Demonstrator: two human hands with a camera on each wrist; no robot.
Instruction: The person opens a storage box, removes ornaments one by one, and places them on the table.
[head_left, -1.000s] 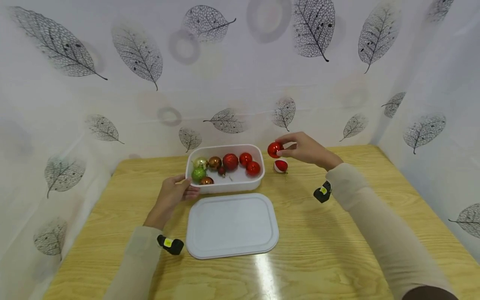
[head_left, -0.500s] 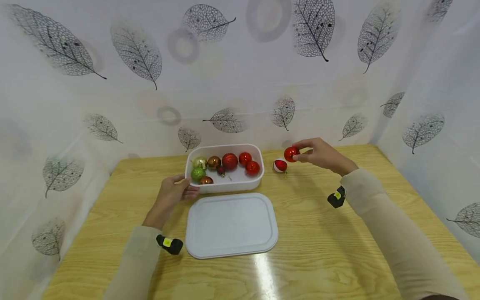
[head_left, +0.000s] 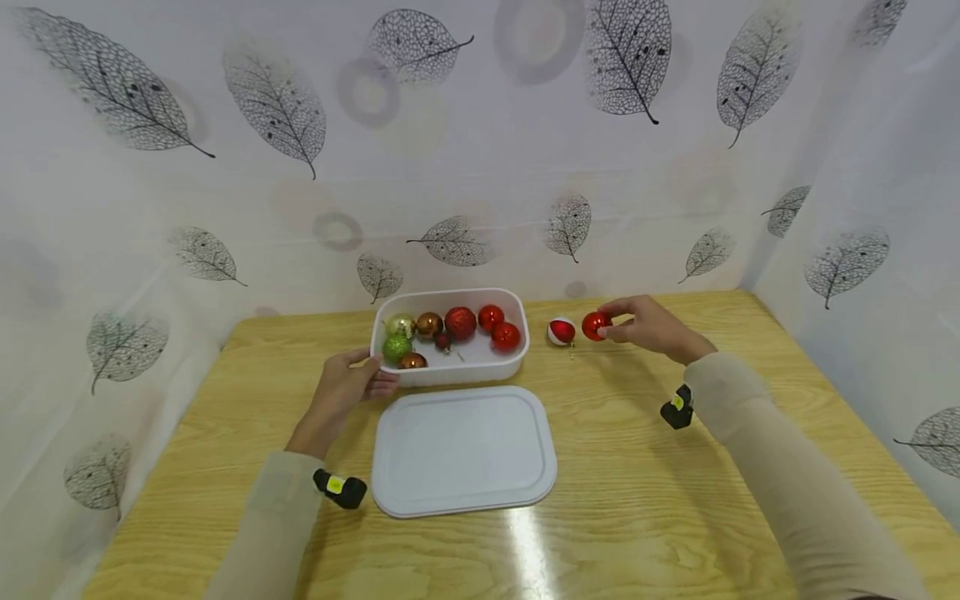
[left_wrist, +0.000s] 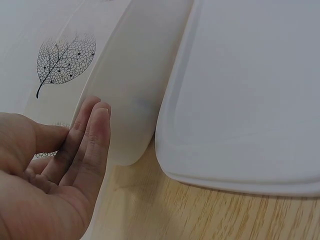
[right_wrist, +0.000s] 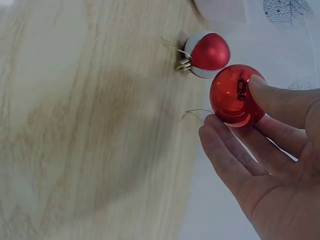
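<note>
My right hand (head_left: 651, 327) pinches a shiny red Christmas bauble (right_wrist: 235, 95) between thumb and fingers, close over the table. Just left of it in the head view lies a red-and-white bauble (head_left: 561, 332) with a gold cap and thread. At the near left corner of a white plastic box (head_left: 450, 377), my left hand (head_left: 347, 385) grips the wall, thumb at the rim and fingers along the outside. Inside the box are several baubles, among them a glittery red bauble (head_left: 461, 323), a green bauble (head_left: 397, 348) and a brown bauble (head_left: 429, 325).
A white lid (head_left: 465, 450) lies flat on the wooden table (head_left: 622, 517), directly in front of the box. Behind the table hangs a pale curtain (head_left: 480, 167) with a leaf print, which also runs along both sides.
My right hand has carried the shiny red bauble rightward, past the red-and-white one, and lowered it toward the table. The left hand stays at the box corner.
</note>
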